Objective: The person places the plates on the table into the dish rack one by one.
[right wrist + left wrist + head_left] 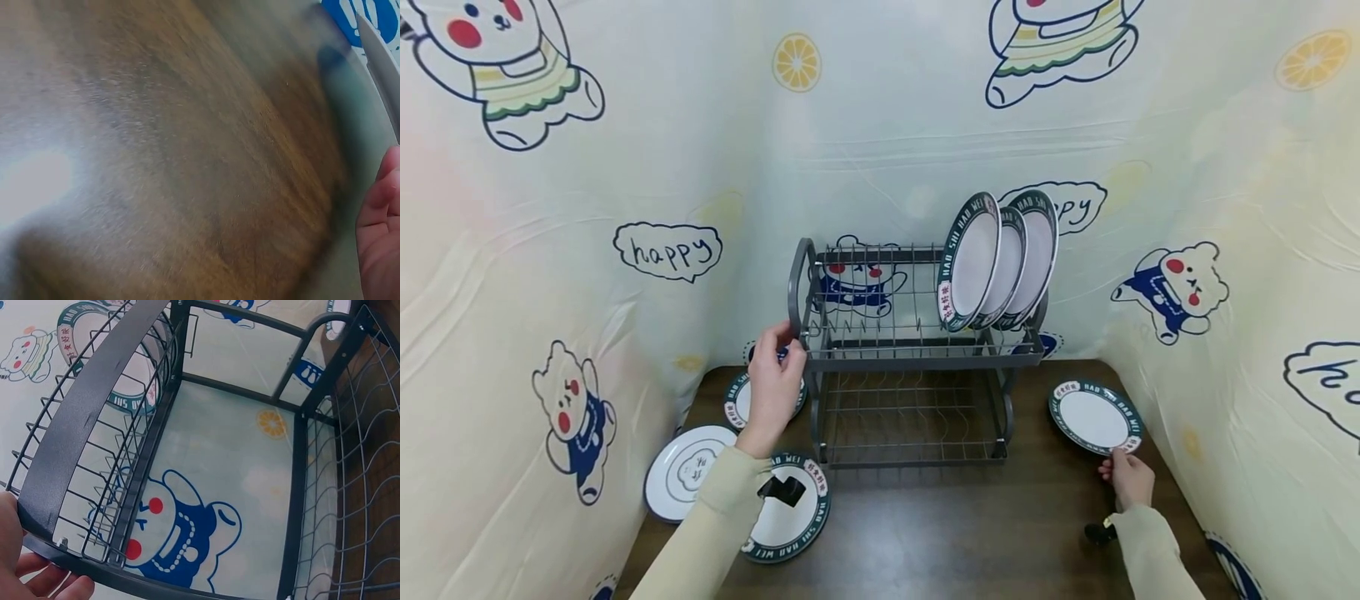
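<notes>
A two-tier grey metal dish rack [883, 364] stands on the table. At its upper left end my left hand [775, 383] grips the side frame; in the left wrist view the fingers of that hand [37, 575] curl around the dark frame bar. Out to the right of the rack, my right hand [1131, 479] pinches the near rim of a white plate with a green lettered border [1093, 419]. That plate [380, 72] shows nearly edge-on in the right wrist view, above my hand [382, 231]. Three similar plates [973, 262] lean upright in the upper tier's right end.
Left of the rack lie a bordered plate [790, 517] partly under my left forearm, a plate with its underside up [681, 475], and another bordered plate [741, 400] behind my hand. Patterned cloth [880, 150] surrounds the dark wooden table [940, 525] at the back and sides.
</notes>
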Tool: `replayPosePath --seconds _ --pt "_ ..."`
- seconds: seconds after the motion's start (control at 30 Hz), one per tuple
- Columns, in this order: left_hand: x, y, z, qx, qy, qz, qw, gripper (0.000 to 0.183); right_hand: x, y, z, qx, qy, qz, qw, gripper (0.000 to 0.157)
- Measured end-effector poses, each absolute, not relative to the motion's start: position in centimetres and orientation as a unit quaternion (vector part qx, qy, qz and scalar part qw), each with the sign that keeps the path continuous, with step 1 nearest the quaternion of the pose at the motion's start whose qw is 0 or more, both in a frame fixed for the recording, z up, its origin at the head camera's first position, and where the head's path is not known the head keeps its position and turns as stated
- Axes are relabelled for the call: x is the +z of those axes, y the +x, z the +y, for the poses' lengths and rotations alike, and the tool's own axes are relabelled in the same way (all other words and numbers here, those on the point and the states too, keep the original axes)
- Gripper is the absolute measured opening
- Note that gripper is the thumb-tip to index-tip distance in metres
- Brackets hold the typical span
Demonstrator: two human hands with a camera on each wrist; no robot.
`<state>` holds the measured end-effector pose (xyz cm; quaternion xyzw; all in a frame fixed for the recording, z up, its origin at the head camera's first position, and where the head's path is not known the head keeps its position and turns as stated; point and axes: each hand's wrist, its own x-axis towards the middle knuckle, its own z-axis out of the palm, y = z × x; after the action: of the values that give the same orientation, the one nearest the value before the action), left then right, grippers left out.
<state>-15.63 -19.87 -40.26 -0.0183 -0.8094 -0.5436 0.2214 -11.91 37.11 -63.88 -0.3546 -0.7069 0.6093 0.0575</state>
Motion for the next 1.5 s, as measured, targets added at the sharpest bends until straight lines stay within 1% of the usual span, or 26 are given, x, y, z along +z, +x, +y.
replayPosePath --seconds 0.23,0.53,0.73,1.03,1.27,1.5 --pt "-40.2 -15.7 -19.7 -0.546 -0.014 -0.808 0.220 0.037 -62.7 -10.6 36.7 0.614 -0.340 -0.709 0.072 0.035" --pt "-40.1 -15.7 -19.8 -0.552 -0.016 -0.804 0.219 0.037 -60.1 -9.3 36.8 0.631 -0.331 -0.699 0.063 0.036" --pt "-40.0 -15.7 -19.7 -0.555 -0.017 -0.802 0.221 0.037 -57.7 -9.0 36.2 0.654 -0.330 -0.674 0.096 0.038" --pt "-40.2 -15.8 -19.8 -0.554 -0.020 -0.802 0.222 0.036 -54.4 -8.2 35.6 0.675 -0.340 -0.645 0.110 0.039" --pt "-40.2 -15.9 -19.7 -0.551 -0.019 -0.803 0.226 0.036 -52.0 -8.0 35.0 0.685 -0.343 -0.625 0.150 0.042" --pt "-40.3 -15.8 -19.7 -0.548 -0.017 -0.806 0.224 0.037 -49.6 -7.5 34.5 0.700 -0.358 -0.595 0.166 0.043"
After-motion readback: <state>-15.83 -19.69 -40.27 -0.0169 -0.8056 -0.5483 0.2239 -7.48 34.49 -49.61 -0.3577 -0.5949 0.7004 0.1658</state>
